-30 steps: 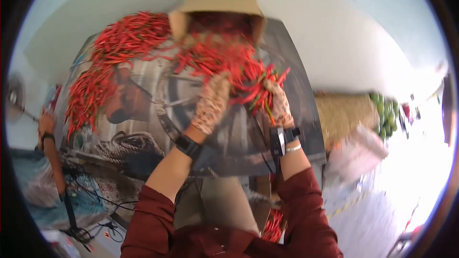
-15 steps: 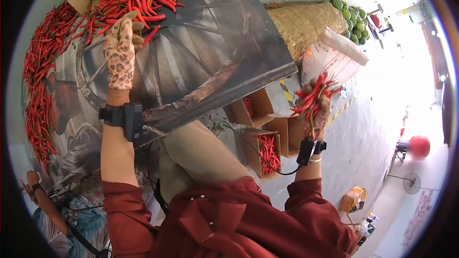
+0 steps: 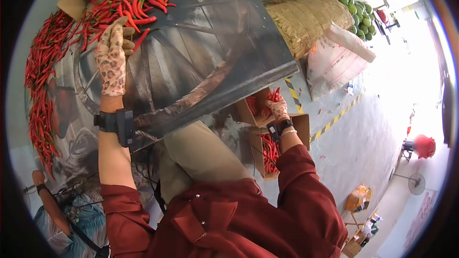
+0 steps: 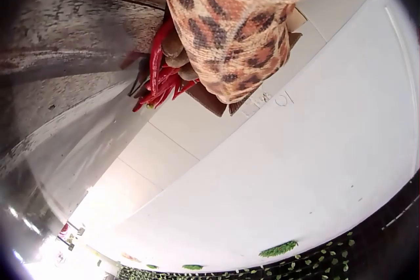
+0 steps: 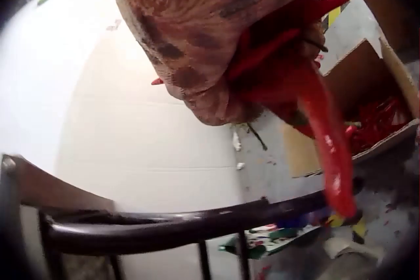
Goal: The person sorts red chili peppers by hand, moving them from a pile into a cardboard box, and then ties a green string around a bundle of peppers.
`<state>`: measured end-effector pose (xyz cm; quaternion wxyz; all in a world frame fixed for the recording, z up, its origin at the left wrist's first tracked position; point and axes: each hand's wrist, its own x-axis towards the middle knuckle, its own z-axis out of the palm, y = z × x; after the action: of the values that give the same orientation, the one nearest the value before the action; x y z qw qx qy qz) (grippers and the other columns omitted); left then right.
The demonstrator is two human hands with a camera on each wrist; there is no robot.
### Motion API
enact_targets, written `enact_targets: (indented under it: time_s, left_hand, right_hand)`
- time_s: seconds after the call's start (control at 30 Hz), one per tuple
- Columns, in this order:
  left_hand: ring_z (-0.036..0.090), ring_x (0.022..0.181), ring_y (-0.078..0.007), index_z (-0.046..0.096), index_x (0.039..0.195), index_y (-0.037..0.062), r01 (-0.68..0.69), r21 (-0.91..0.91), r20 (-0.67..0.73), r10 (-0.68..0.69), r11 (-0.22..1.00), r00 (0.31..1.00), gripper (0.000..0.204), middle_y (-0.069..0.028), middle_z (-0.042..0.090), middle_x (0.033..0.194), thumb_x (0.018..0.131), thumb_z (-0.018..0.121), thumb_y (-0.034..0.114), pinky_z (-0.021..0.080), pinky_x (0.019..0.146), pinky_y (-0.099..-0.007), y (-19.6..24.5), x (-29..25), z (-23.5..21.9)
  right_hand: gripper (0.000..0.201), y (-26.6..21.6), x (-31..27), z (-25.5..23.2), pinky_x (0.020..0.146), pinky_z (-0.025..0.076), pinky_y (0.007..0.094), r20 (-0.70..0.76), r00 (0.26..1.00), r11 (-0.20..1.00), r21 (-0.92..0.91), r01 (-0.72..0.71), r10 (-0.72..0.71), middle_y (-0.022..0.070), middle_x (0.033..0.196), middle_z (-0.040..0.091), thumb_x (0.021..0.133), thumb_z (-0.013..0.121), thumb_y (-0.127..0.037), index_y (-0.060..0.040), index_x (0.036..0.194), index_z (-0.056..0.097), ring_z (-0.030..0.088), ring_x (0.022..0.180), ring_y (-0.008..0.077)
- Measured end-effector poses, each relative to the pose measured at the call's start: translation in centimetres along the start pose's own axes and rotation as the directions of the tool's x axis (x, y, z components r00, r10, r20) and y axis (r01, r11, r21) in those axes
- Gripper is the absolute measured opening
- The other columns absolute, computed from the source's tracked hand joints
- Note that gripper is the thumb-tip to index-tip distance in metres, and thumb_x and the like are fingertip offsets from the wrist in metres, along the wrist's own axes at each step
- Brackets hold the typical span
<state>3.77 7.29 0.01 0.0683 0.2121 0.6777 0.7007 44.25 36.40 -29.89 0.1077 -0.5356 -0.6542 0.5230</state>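
Observation:
Gloved in a leopard print, the left hand (image 3: 112, 59) rests at the near edge of a red chili pile (image 3: 138, 0) on the printed table, its fingers loosely extended. In the left wrist view that glove (image 4: 230, 30) has chilies (image 4: 161, 86) beside its fingertips. The right hand (image 3: 278, 108) grips a bunch of red chilies (image 3: 273, 95) over a cardboard box (image 3: 262, 118) below the table's right edge. Several chilies (image 5: 321, 122) poke out of the right glove (image 5: 197, 37) in the right wrist view.
More chilies (image 3: 43, 67) spread along the table's far left, by a tipped carton (image 3: 71, 2). Another box (image 3: 270, 174) holds chilies on the floor. A white sack (image 3: 334, 62), a straw-coloured bundle (image 3: 306, 19) and watermelons (image 3: 363, 21) stand to the right. Another person's arm (image 3: 52, 208) shows lower left.
Since a second ago, the right hand has carried chilies off the table, out to the right, then back over the boxes. The left hand has stayed by the pile; the head view has turned right.

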Motion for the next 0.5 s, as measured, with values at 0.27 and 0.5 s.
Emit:
enact_targets:
  time_s: [0.27,0.5]
  left_hand:
    - [0.054,0.106,-0.0207,0.051,0.122,0.0018,-0.462,0.563,0.21,0.422,0.685,0.882,0.035,-0.0102,0.057,0.116,0.088,0.053,0.013,0.044,0.094,-0.033,-0.8,-0.7,-1.3]
    - [0.059,0.084,-0.022,0.055,0.115,0.0002,-0.522,0.474,0.127,0.532,0.709,0.837,0.036,-0.0103,0.06,0.099,0.079,0.053,-0.005,0.049,0.074,-0.0317,-1.2,0.0,-0.8]
  right_hand:
    - [0.031,15.5,11.9,-0.4,0.069,0.05,0.0317,0.076,0.922,0.911,-0.139,0.388,-0.38,0.011,0.085,0.062,0.088,0.052,-0.02,-0.0019,0.112,0.056,0.06,0.077,0.0182]
    - [0.02,-10.3,-4.6,0.9,0.066,0.05,0.0308,0.552,0.69,0.683,-0.269,0.679,-0.468,0.0126,0.078,0.066,0.084,0.058,-0.017,0.0006,0.087,0.065,0.063,0.071,0.0228]
